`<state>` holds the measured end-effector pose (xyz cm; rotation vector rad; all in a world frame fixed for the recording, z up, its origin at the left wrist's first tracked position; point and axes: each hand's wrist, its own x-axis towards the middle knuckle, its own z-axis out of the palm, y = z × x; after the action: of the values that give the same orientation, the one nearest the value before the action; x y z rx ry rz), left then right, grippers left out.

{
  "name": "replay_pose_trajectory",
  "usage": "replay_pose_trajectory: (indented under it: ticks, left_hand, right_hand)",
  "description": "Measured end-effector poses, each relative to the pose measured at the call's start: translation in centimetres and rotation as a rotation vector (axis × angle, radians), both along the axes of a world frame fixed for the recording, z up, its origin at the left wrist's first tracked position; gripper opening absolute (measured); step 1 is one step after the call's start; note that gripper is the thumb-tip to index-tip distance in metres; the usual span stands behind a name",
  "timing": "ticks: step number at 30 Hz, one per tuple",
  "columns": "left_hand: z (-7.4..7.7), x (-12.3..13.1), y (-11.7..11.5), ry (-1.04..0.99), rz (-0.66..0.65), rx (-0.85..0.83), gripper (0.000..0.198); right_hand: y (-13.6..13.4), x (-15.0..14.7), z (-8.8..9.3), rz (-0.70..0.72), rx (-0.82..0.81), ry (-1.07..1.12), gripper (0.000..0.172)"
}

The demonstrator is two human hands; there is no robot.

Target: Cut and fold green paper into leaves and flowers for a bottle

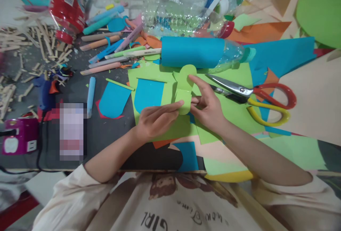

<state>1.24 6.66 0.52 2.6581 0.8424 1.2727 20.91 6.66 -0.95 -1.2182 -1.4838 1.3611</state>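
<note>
A light green paper cut-out with rounded ends and a crease across its middle is held between my hands. My left hand has its fingers stretched together against the lower part of the paper. With bent fingers, my right hand grips its right side, the index fingertip near the upper rounded end. Beneath lies a larger green sheet. Blue rounded paper pieces with thin green strips along their top edges lie to the left. Scissors with red and yellow handles rest beside my right hand.
Behind my hands lies a plastic bottle wrapped in blue paper. Clear bottles crowd the back. Several markers, a blue glue gun, small wood sticks, a blurred-out rectangle and a purple box lie left.
</note>
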Motion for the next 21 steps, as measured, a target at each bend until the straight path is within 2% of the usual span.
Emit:
replay_pose_trajectory:
  ticks: [11,21]
  left_hand:
    - [0.21,0.26,0.04,-0.137,0.001,-0.110,0.011]
    - [0.35,0.08,-0.27,-0.095,0.035,-0.115,0.010]
  right_hand:
    - [-0.38,-0.10,-0.45,-0.026,0.063,-0.030,0.067]
    - [-0.53,-0.06,-0.48,-0.018,0.078,-0.063,0.066]
